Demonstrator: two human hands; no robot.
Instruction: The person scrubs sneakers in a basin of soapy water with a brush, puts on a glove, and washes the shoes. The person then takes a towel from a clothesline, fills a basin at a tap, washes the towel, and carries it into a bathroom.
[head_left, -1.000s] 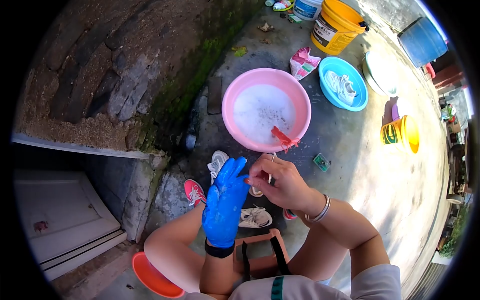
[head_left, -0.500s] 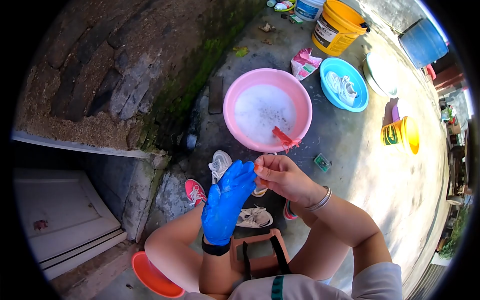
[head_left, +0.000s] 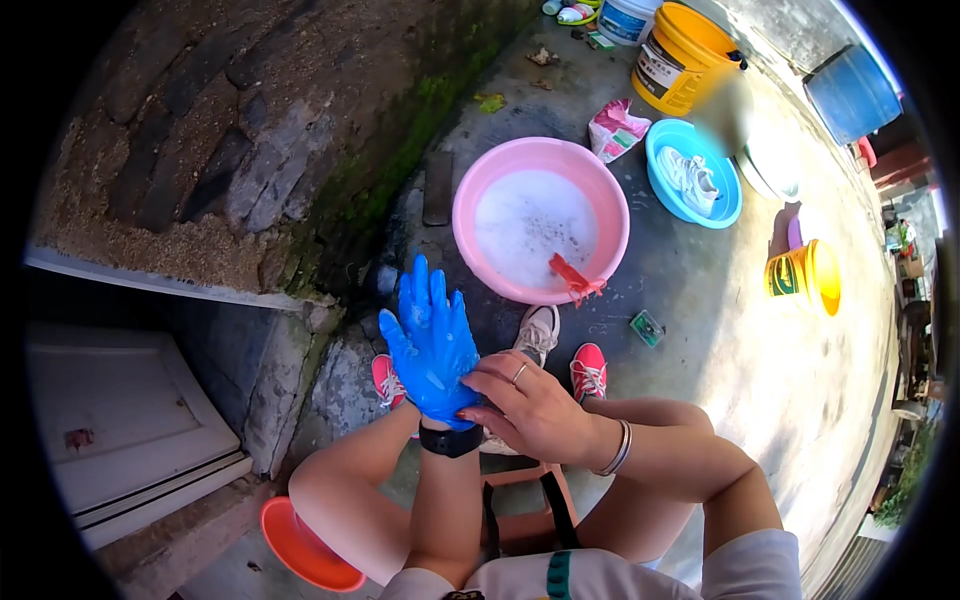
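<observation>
My left hand (head_left: 432, 345) wears a blue rubber glove (head_left: 440, 385), its fingers stretched up and spread apart. A black band (head_left: 450, 440) circles that wrist, just below the glove's edge. With bare fingers, my right hand (head_left: 530, 408) pinches the glove's cuff beside the left wrist. Beyond the hands stands a pink basin (head_left: 463, 225) of foamy water. Something red and stringy, like a net or cloth (head_left: 573, 277), hangs over its near rim. A pale sneaker (head_left: 539, 332) rests on the ground between the basin and my right hand.
A blue basin (head_left: 655, 190) holding white sneakers (head_left: 690, 180) stands right of a pink-and-white bag (head_left: 617, 130). Yellow buckets (head_left: 665, 75) are farther off. A small green object (head_left: 647, 328) lies at right. My legs straddle a low pinkish stool (head_left: 530, 520); an orange-red basin (head_left: 300, 545) sits lower left.
My right hand has moved from the gloved fingertips down to the cuff at the wrist. The left hand's fingers have spread and point upward. The view has shifted slightly.
</observation>
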